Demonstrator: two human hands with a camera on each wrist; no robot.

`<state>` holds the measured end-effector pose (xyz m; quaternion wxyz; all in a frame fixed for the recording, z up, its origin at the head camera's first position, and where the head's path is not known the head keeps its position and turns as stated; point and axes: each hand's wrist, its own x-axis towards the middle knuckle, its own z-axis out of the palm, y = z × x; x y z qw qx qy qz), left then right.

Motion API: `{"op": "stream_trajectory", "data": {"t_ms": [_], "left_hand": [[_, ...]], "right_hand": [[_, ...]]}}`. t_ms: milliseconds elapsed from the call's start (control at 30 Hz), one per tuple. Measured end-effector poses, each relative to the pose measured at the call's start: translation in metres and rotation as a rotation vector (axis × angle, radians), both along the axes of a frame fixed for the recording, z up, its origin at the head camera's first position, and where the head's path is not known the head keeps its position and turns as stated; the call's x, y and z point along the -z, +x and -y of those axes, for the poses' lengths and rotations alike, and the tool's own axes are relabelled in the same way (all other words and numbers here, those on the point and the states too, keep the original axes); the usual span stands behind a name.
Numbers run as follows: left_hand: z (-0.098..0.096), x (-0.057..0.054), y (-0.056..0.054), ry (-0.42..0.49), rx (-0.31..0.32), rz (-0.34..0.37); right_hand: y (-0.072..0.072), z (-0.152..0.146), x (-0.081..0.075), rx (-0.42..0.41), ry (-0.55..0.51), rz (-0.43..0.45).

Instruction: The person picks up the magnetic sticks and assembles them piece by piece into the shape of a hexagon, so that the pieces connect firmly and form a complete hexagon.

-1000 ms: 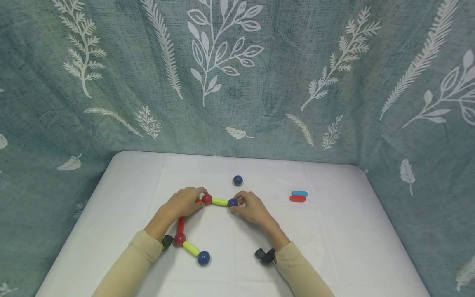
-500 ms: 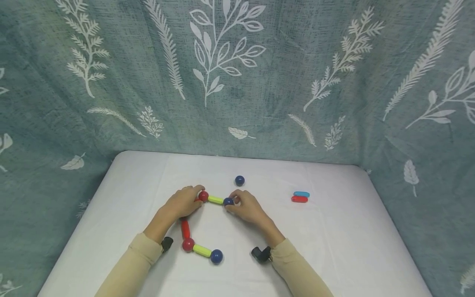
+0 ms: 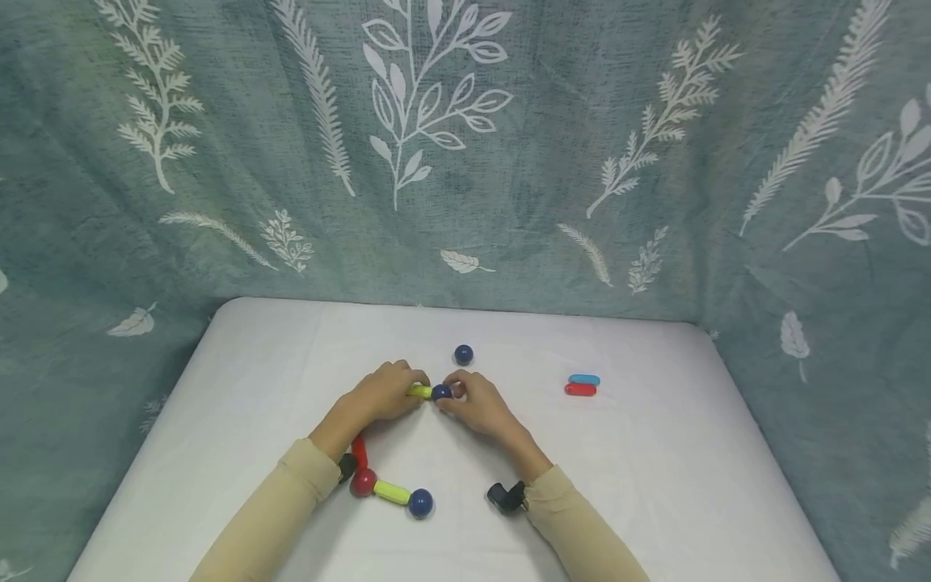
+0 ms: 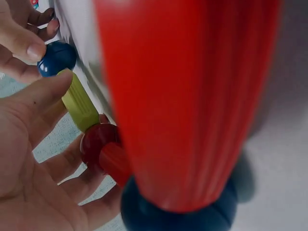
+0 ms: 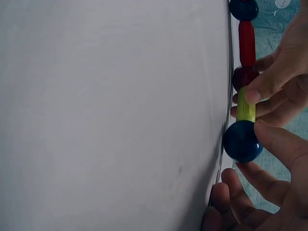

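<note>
A chain of rods and balls, like a magnetic building set, lies on the white table. My left hand (image 3: 389, 392) pinches a yellow-green rod (image 4: 80, 103) between thumb and fingers. At the rod's far end, my right hand (image 3: 480, 404) pinches a dark blue ball (image 5: 243, 141) that meets it. Behind the left fingers the chain goes on with a red ball (image 5: 243, 77), a red rod (image 5: 247, 43) and another blue ball (image 4: 178, 207). From there a second red rod (image 4: 183, 96) leads to a red ball (image 3: 364, 482), a yellow-green rod (image 3: 393, 492) and a blue ball (image 3: 420, 503).
A loose blue ball (image 3: 463, 354) sits beyond the hands. Off to the right, a light blue rod (image 3: 584, 379) and a red rod (image 3: 580, 390) lie side by side on the white table (image 3: 691, 453). A green leaf-patterned curtain (image 3: 538, 162) hangs behind the table.
My left hand has shifted right, from around the upper red ball to the yellow-green rod. My right hand has edged left with the blue ball. The chain's near end has swung right.
</note>
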<state>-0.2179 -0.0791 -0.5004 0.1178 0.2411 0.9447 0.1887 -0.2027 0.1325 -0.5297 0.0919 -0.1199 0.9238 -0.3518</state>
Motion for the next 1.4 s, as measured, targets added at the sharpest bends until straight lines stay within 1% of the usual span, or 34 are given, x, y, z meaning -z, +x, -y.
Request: {"op": "stream_trajectory", "data": {"t_ms": [100, 200, 433, 600, 700, 833, 1000, 1100, 1200, 1400], "left_hand": [[-0.001, 0.002, 0.0, -0.026, -0.012, -0.005], [-0.002, 0.003, -0.001, -0.039, -0.025, -0.007], [-0.004, 0.002, 0.0, -0.033, -0.043, -0.008], [-0.005, 0.001, 0.003, -0.025, -0.043, -0.012], [-0.005, 0.003, 0.004, -0.024, -0.043, -0.017], [-0.005, 0.003, 0.004, -0.021, -0.045, -0.019], [-0.005, 0.003, 0.005, -0.022, -0.057, -0.007], [-0.005, 0.003, 0.005, -0.023, -0.065, 0.001], [-0.005, 0.002, 0.005, -0.019, -0.065, 0.003], [-0.005, 0.001, 0.008, -0.009, -0.064, -0.002]], "right_hand": [[0.002, -0.006, -0.002, 0.021, -0.003, -0.007], [0.006, -0.019, -0.006, 0.061, -0.024, -0.036], [0.017, -0.066, -0.009, 0.155, -0.07, -0.098], [0.025, -0.098, -0.012, 0.185, -0.076, -0.157], [0.029, -0.115, -0.011, 0.199, -0.064, -0.178], [0.032, -0.137, -0.01, 0.235, -0.032, -0.184], [0.031, -0.162, -0.011, 0.312, 0.007, -0.226], [0.028, -0.174, -0.013, 0.371, 0.039, -0.222], [0.026, -0.182, -0.012, 0.416, 0.073, -0.182], [0.024, -0.188, -0.009, 0.433, 0.121, -0.122]]}}
